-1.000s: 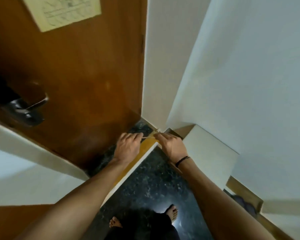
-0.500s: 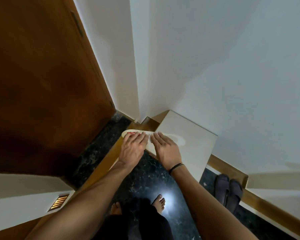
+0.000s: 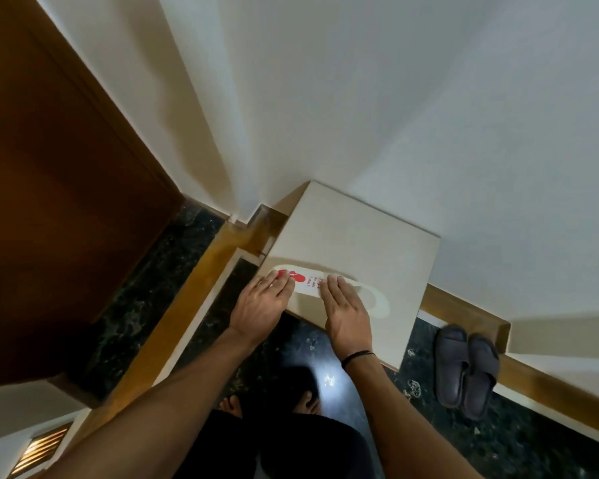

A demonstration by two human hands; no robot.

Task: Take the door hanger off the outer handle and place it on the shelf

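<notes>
The door hanger (image 3: 307,282) is a white card with a red mark, red lettering and a hook loop at its right end. It lies lengthwise at the near edge of the white shelf (image 3: 360,236), just above or on the top; a soft shadow shows behind it. My left hand (image 3: 261,307) holds its red left end, fingers over the card. My right hand (image 3: 346,314), with a black wristband, holds its middle beside the loop. The brown door (image 3: 66,167) stands at the left; its handle is out of view.
White walls meet in a corner behind the shelf. A pair of dark slippers (image 3: 464,368) sits on the dark marble floor (image 3: 146,299) right of the shelf. A wooden skirting runs along the walls. A lit vent (image 3: 38,451) is at bottom left.
My view has swung right, from the door to the shelf. Both hands carried the hanger from the door's edge over to the shelf top and lowered it flat.
</notes>
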